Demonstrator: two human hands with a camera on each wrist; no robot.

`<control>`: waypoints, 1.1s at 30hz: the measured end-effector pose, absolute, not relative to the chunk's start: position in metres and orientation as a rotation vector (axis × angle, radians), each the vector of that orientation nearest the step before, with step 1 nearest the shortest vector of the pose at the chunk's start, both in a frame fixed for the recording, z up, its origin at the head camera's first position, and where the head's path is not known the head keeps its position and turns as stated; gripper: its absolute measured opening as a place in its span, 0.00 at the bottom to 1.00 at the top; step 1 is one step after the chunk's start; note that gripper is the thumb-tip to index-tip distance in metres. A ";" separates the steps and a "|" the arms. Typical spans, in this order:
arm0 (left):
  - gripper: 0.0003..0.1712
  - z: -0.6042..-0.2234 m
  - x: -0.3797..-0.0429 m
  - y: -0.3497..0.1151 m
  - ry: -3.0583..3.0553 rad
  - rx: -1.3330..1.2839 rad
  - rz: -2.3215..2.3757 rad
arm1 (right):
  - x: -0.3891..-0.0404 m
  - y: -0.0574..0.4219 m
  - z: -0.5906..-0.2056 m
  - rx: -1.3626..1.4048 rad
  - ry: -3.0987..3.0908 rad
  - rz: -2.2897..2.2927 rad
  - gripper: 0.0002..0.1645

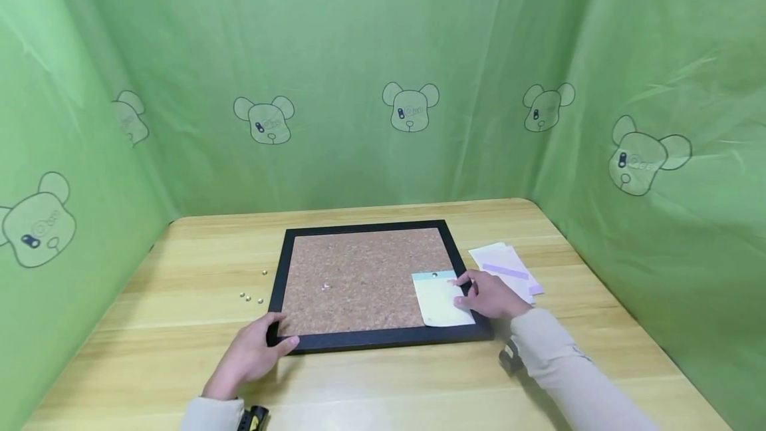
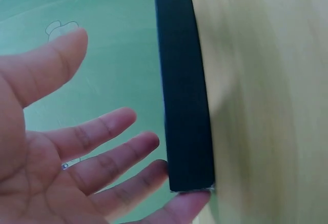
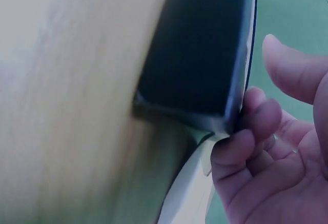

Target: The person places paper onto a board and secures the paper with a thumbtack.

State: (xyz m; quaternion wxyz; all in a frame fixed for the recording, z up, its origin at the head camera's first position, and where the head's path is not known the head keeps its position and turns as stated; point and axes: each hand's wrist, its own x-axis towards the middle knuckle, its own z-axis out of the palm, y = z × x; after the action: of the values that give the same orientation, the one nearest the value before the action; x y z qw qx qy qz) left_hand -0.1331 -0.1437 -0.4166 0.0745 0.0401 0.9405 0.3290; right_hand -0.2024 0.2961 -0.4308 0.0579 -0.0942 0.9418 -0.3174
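A cork board [image 1: 359, 291] in a black frame [image 1: 383, 340] lies flat on the table. On its right side is a pale note sheet [image 1: 439, 304] with a blue top strip, and a small silver pin [image 1: 434, 275] sits in that strip. My right hand [image 1: 491, 294] is over the note's right edge, thumb and index finger spread on it. In the right wrist view its other fingers [image 3: 233, 149] bend beside the frame's corner, the thumb standing apart. My left hand [image 1: 251, 351] is at the frame's near left corner, fingers spread loosely, a fingertip touching the corner end in the left wrist view.
Several small silver pins [image 1: 248, 298] lie on the wooden table [image 1: 179, 311] left of the board. A tiny shiny piece [image 1: 326, 286] is on the cork. White and purple paper sheets [image 1: 509, 270] overlap to the right. Green curtains [image 1: 335, 32] enclose the table's back and sides.
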 end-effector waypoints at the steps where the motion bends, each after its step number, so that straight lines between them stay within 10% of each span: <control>1: 0.35 -0.417 -0.133 -0.144 2.826 0.120 0.976 | -0.203 0.297 -0.431 -0.281 2.853 -0.965 0.21; 33: 0.26 -0.413 -0.131 -0.147 2.804 0.167 0.867 | -0.200 0.353 -0.426 0.161 2.944 -0.747 0.32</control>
State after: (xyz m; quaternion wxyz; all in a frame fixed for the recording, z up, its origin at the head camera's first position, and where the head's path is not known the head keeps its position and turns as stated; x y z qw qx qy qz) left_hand -0.1307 -0.1472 -0.4134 0.1007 0.0566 0.9489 0.2935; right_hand -0.1997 0.3533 -0.4261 0.0502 0.0528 0.9667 -0.2452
